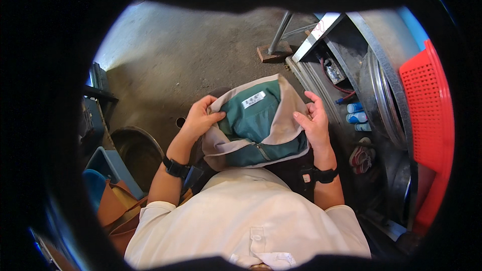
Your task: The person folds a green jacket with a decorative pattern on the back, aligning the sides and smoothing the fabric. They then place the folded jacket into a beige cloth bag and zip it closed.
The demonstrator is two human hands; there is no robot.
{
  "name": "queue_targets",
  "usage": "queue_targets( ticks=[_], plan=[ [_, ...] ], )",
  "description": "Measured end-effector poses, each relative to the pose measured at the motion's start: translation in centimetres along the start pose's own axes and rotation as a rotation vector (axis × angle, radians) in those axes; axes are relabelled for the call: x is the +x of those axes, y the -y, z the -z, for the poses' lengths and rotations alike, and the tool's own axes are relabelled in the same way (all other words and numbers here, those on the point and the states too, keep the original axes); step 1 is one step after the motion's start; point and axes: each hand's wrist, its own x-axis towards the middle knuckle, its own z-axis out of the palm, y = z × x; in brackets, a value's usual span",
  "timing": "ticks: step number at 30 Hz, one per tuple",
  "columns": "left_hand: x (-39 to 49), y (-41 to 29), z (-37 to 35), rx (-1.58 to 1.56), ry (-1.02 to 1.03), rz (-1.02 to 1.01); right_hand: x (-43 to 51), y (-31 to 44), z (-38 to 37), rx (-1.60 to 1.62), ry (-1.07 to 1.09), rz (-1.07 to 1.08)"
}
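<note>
A beige fabric bag or garment (288, 118) with a green lining lies spread over my lap, its wide opening facing up. A white label (253, 99) bearing writing is on the lining, and a zipper (262, 151) runs through the green part near my body. My left hand (202, 116) pinches the left edge, with the thumb on the inside of the opening. My right hand (313, 120) holds the right edge between thumb and fingers, the index finger raised. The underside of the fabric piece is hidden.
On the right stand a metal shelf (395, 94) with spray cans (356, 117), a red plastic basket (425, 109) and red shoes (362, 157). At left are a round basin (137, 154) and a blue-grey bin (116, 169). A metal leg rests on a brick (274, 52) ahead.
</note>
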Motion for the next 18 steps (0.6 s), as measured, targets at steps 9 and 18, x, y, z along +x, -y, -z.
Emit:
queue_targets(
  ticks=[9, 18],
  plan=[
    [-0.4, -1.5, 0.1, 0.928, -0.125, -0.222, -1.0, -1.0, -1.9, -0.51, 0.101, 0.303],
    [7.6, -4.2, -4.9, 0.528, 0.081, -0.329, -2.9, 1.7, -2.8, -0.57, 0.124, 0.528]
  ],
)
